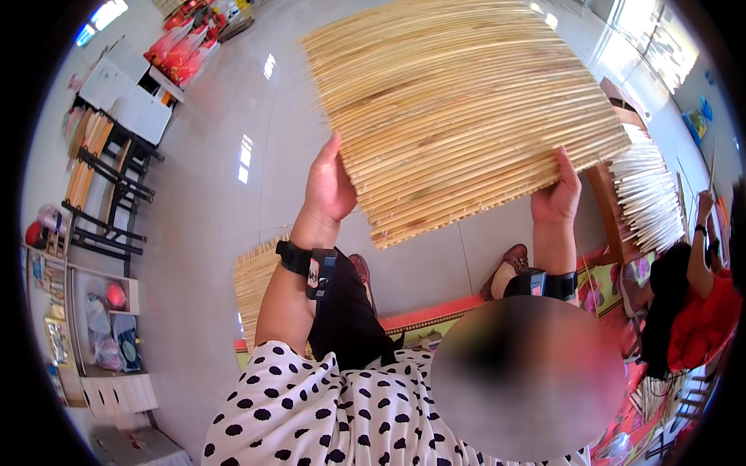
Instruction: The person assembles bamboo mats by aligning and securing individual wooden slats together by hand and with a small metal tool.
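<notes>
A woven reed mat [466,101], made of many pale yellow stalks laid side by side, is held up in front of me. My left hand [330,182] grips its left edge near the lower corner, thumb on the upper face. Along the near edge, toward the right corner, my right hand [558,194] is closed on the mat with the thumb on top. The fingers of both hands are mostly hidden beneath it. Below my left forearm, a second reed mat [256,287] lies low on the left.
Pale stalks [646,186] lie bundled on a wooden stand [606,210] at right. A co-worker in red [703,318] sits beyond it. Folded black-legged tables [116,186] and a shelf unit [109,334] line the left wall. Red bags [183,50] stand at the far left.
</notes>
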Demonstrator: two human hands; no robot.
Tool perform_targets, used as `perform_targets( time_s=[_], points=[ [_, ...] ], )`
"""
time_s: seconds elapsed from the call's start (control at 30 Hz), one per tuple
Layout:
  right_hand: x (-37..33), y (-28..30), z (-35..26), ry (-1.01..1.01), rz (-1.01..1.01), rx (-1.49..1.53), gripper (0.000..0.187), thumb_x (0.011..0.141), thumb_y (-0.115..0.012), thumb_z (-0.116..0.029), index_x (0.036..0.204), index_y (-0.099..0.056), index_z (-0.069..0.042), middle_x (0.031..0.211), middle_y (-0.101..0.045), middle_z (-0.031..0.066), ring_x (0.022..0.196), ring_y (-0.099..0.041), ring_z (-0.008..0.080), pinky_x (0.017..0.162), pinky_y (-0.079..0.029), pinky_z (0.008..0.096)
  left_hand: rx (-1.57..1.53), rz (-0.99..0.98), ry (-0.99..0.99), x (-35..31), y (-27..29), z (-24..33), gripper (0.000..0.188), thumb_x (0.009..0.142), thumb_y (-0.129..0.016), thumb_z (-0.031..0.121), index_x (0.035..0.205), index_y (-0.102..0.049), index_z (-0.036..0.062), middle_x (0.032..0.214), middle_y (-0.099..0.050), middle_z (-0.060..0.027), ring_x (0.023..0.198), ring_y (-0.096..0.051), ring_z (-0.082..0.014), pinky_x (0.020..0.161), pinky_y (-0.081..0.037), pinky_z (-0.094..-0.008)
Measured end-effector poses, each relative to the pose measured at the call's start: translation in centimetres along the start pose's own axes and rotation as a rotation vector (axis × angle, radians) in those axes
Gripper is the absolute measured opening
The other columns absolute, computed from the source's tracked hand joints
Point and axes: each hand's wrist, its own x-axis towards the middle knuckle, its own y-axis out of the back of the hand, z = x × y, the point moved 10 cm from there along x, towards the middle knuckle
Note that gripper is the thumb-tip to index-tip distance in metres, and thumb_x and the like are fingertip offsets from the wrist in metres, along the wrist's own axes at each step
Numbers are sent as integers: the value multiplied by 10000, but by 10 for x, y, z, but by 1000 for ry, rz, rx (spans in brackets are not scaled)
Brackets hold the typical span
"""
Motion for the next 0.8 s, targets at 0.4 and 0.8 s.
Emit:
perform_targets(
  time_s=[0.4,0.8],
  points=[
    [5,18,2,-23,61,-74,448,869,-542,-176,1275,-434,-21,1230,-518,116,1127,-499,274,972,-410,430,5,44,254,-11,6,-22,477,877,-556,298,1233,-460,-4,1200,-556,-124,1071,-552,-233,909,-435,-381],
    [8,18,-8,41,-23,-69,422,881,-527,-183,1249,-448,9,1211,-532,128,1117,-509,267,972,-412,407,93,-55,182,-12,2,-12,418,875,-564,211,1217,-475,-11,1167,-571,-114,1046,-570,-223,894,-457,-374]
  ],
)
